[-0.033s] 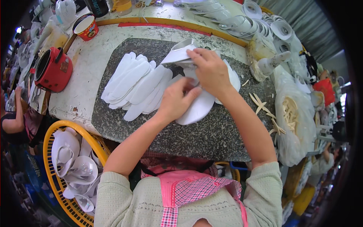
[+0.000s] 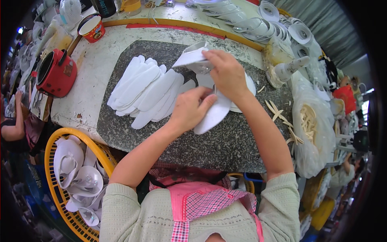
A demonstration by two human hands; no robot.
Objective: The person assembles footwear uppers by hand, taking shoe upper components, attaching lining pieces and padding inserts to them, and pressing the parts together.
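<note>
Right grip (image 2: 227,74) on white shoe upper (image 2: 192,56) | left grip (image 2: 189,111) pressing white insole (image 2: 211,115)

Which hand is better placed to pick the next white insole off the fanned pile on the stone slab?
Probably the left hand: it rests on one insole right beside the fanned pile. The right hand lies farther from the pile and is busy holding a white shoe upper.

It looks like a footwear workshop: white insoles (image 2: 147,94) fanned on a stone slab (image 2: 225,141), white slippers filling a yellow basket (image 2: 52,161).
</note>
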